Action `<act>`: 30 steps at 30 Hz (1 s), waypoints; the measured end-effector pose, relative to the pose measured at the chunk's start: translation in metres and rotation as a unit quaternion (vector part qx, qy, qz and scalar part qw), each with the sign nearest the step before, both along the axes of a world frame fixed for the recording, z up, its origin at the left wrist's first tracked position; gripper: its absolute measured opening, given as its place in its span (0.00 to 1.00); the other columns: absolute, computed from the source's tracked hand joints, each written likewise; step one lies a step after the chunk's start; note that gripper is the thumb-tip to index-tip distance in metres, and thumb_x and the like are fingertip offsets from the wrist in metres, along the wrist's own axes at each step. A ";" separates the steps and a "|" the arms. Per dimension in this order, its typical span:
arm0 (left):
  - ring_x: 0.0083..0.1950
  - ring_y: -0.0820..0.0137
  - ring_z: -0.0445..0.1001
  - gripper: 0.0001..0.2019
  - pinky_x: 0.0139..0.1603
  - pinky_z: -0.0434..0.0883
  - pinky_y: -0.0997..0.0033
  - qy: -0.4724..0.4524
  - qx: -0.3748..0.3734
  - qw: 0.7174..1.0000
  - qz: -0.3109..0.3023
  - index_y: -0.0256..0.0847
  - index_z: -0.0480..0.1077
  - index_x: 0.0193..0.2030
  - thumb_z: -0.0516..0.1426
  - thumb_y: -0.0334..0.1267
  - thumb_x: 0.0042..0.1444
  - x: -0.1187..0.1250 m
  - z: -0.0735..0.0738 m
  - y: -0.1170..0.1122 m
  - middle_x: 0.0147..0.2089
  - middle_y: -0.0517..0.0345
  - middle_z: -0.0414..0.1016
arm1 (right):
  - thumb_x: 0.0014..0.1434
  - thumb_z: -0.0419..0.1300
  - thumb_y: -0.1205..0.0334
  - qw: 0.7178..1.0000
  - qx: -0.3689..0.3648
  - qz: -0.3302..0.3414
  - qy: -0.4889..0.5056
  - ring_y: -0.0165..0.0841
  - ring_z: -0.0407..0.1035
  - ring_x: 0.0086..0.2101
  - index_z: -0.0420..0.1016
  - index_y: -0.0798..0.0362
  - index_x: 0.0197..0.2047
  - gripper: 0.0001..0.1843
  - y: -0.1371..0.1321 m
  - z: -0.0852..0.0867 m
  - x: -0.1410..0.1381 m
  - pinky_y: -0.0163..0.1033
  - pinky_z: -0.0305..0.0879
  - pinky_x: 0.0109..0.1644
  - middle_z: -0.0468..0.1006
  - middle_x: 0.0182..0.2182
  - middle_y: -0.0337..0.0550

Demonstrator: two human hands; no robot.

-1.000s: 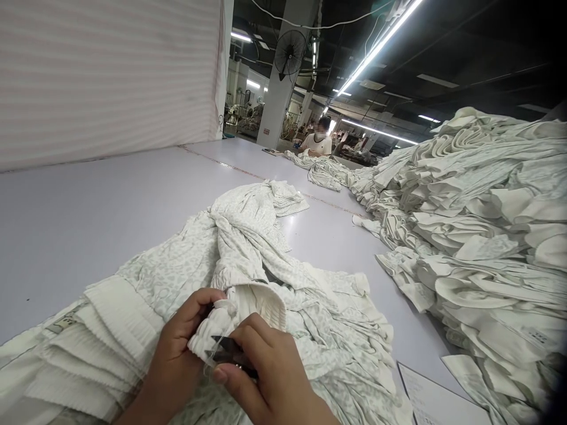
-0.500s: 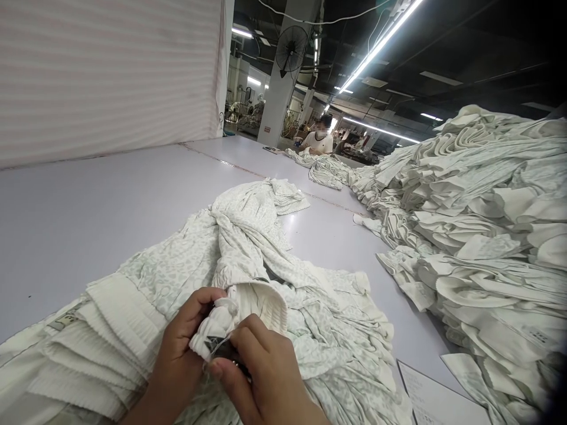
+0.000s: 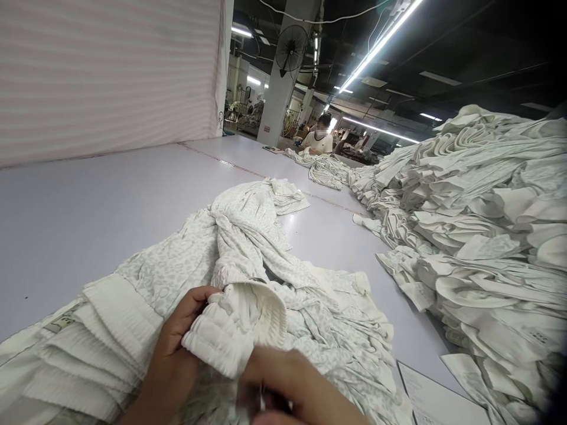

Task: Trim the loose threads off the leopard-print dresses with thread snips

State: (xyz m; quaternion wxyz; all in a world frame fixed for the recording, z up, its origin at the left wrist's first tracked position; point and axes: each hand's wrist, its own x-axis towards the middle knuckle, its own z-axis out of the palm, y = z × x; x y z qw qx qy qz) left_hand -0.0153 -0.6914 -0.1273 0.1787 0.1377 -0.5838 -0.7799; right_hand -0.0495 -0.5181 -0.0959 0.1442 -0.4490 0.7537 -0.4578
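My left hand (image 3: 170, 354) grips the gathered white waistband (image 3: 234, 327) of a pale leaf-print garment (image 3: 248, 248) that lies bunched on the grey table (image 3: 88, 212). Its fingers are curled round the elastic edge. My right hand (image 3: 296, 389) is low at the bottom edge, blurred by motion, with its fingers closed just under the waistband. A small metal glint shows between its fingers; I cannot make out what it is. A stack of folded garments with ribbed white waistbands (image 3: 88, 348) lies to the left of my hands.
A tall heap of the same pale garments (image 3: 478, 224) fills the right side of the table. A paper sheet (image 3: 438, 401) lies at the bottom right. Far down the table a person (image 3: 318, 139) sits working. A fan (image 3: 290, 50) hangs on a pillar.
My right hand has dropped lower and towards me, and the dark snips seen in it earlier no longer show. The waistband has unfolded and lies wider across my left hand.
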 end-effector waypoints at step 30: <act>0.27 0.74 0.66 0.11 0.27 0.67 0.80 -0.011 0.025 1.000 -0.015 0.47 0.68 0.42 0.60 0.36 0.50 0.000 -0.004 -0.003 0.27 0.67 0.70 | 0.60 0.59 0.58 0.978 -0.022 -0.163 0.125 0.31 0.65 0.27 0.65 0.49 0.38 0.06 -0.028 -0.035 0.002 0.34 0.55 0.28 0.69 0.33 0.38</act>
